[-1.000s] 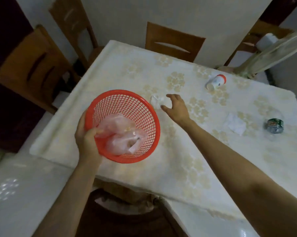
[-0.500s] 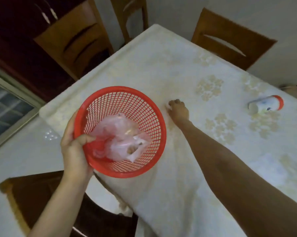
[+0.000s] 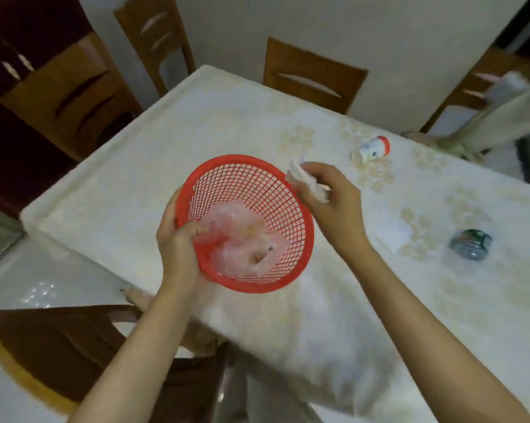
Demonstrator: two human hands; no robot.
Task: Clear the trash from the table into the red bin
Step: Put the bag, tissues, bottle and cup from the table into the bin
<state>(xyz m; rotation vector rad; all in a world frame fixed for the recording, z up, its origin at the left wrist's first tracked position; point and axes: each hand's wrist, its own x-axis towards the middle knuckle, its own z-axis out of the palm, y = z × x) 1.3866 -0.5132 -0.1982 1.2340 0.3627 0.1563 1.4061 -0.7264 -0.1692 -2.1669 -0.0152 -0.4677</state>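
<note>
The left hand [image 3: 178, 248] grips the red bin's [image 3: 248, 221] near rim; the right hand [image 3: 330, 203], beside the bin's far rim, pinches a crumpled tissue [image 3: 306, 181].

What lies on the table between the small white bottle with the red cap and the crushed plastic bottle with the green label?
In the head view, only patterned tablecloth lies between the white bottle and the crushed bottle; a flat white tissue lies left of that stretch.

Right hand [image 3: 333, 206] lifted off the worktop [image 3: 214, 129], crumpled white tissue [image 3: 306, 183] now in its grip, carried from the cloth to the red bin [image 3: 288, 215] rim
</note>
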